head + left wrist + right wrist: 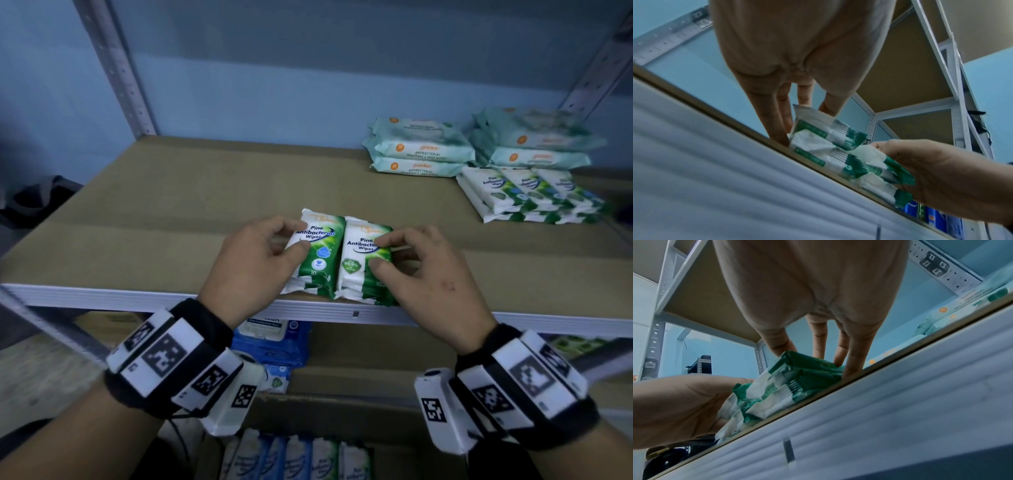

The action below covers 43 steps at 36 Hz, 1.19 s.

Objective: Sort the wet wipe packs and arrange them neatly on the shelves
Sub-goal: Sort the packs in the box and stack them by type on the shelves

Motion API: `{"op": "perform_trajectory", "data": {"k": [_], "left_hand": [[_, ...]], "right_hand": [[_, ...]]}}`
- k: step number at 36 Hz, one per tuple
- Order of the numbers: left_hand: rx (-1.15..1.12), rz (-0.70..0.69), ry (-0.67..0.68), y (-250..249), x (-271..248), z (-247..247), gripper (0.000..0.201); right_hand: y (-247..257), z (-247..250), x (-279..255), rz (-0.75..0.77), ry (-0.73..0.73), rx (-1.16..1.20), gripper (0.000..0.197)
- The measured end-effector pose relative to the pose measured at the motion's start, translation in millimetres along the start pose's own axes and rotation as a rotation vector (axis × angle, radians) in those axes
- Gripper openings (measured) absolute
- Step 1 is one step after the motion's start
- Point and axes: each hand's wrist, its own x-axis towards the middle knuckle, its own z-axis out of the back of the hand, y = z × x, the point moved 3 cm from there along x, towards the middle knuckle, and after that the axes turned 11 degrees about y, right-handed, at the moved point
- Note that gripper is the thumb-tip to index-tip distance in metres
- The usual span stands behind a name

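Two short stacks of green-and-white Pine Antibacterial wipe packs lie side by side at the front edge of the brown shelf board [171,212]. My left hand [296,236] grips the left stack [320,257], thumb on top and fingers down its left side. My right hand [378,253] grips the right stack [359,270] the same way from the right. In the left wrist view my left hand [807,120] clasps the packs [818,141] at the shelf lip. The right wrist view shows my right hand [818,358] holding the packs [789,382].
Two piles of pale teal antibacterial packs [421,150] [534,144] sit at the back right, with more green pine packs [527,195] in front of them. Blue packs [274,342] lie on the lower shelf. Several packs stand in a box [294,455] below. Metal uprights [120,68] frame the shelf.
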Motion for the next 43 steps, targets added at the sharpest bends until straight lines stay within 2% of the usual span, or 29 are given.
{"op": "perform_trajectory", "data": {"k": [9, 14, 19, 22, 28, 35, 43], "left_hand": [[0.077, -0.04, -0.02, -6.8, -4.6, 2.3, 0.02], [0.203, -0.111, -0.018, -5.7, -6.2, 11.8, 0.027], [0.236, -0.287, 0.179, -13.4, -18.1, 21.8, 0.042], [0.252, -0.274, 0.221, -4.8, -20.9, 18.6, 0.052], [0.249, -0.269, 0.187, -5.1, -16.4, 7.4, 0.04], [0.243, -0.237, 0.201, -25.4, -15.0, -8.5, 0.036], [0.207, -0.206, 0.283, -49.4, 3.3, -48.0, 0.037]], "right_hand": [[0.6, -0.9, -2.0, 0.038, -0.02, -0.007, 0.019], [5.0, 0.7, -5.0, 0.082, -0.029, -0.083, 0.03], [9.1, -1.6, -7.9, 0.131, 0.081, -0.167, 0.047], [7.0, -4.4, -9.9, 0.162, 0.165, -0.247, 0.052], [1.5, -3.8, -9.8, 0.153, 0.171, -0.233, 0.048], [-3.2, 14.1, -14.7, 0.111, 0.168, -0.207, 0.048], [-14.8, 53.4, -24.0, 0.013, 0.178, -0.343, 0.046]]}}
